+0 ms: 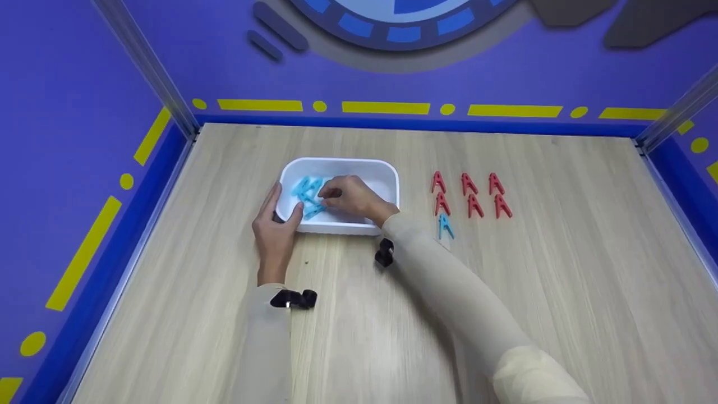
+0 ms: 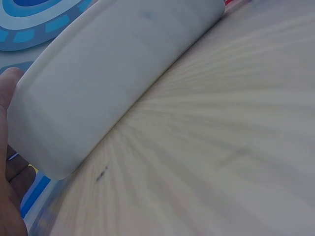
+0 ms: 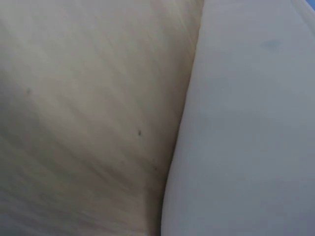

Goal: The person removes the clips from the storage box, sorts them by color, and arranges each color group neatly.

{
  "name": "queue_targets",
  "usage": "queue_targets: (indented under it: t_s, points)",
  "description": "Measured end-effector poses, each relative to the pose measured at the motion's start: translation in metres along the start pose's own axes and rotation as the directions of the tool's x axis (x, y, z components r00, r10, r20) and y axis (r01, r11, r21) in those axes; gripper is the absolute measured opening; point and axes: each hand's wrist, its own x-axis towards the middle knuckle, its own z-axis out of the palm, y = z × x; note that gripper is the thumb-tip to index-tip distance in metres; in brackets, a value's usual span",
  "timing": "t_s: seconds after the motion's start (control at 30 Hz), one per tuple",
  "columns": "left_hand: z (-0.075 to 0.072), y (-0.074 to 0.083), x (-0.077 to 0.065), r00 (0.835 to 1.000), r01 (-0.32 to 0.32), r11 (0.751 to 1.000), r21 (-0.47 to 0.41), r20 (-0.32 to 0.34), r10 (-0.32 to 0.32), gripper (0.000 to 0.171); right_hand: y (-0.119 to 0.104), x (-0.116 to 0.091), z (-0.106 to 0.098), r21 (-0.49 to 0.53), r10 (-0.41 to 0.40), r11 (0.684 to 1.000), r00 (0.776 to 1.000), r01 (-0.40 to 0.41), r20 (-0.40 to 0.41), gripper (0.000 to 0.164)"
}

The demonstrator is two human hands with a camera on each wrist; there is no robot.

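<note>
A white plastic tub (image 1: pixel 336 229) holds several light blue clothespins (image 1: pixel 305 195) heaped at its left side. My left hand (image 1: pixel 273 233) grips the tub's front left corner, thumb over the rim and fingers along the outer wall. In the left wrist view that hand (image 2: pixel 11 196) shows at the edge beside the tub's wall (image 2: pixel 108 83). Inside the tub, my right hand (image 1: pixel 354 196) reaches over the front rim with bent fingers at the blue clothespins; I cannot tell whether it pinches one. Only the tub's outer wall (image 3: pixel 246 128) and tabletop fill the right wrist view.
Right of the tub, red clothespins (image 1: pixel 473 206) lie in two rows of three on the wooden table (image 1: pixel 359 325). A single blue clothespin (image 1: pixel 445 226) lies below the left column. Purple-blue panels (image 1: pixel 381 84) wall the table at the back and sides.
</note>
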Motion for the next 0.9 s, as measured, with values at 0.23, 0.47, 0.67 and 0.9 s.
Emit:
queue_targets:
  t_s: [0.23,0.47,0.67,0.9]
  points:
    - [-0.0009,-0.0029,0.0006,1.0,-0.004,1.0,-0.009,-0.01,0.004,0.067,-0.0011,0.0002,0.0022,-0.051,0.005,0.999,1.0,-0.004,0.03,0.009]
    - [-0.0004,-0.0023,-0.0007,1.0,0.002,1.0,-0.014,-0.001,-0.002,0.068,-0.0007,-0.0026,0.0027,-0.025,0.032,0.999,0.997,-0.031,0.063,0.006]
    - [0.0001,-0.0012,0.0008,1.0,-0.015,1.0,-0.004,-0.005,0.015,0.067,-0.0014,-0.0034,0.0022,0.0,0.031,1.0,0.996,-0.031,0.083,0.011]
    - [-0.0001,-0.0005,0.0005,1.0,-0.028,1.0,0.004,0.0,0.028,0.068,-0.0002,-0.0028,0.0033,-0.002,0.025,1.0,0.995,-0.025,0.1,0.013]
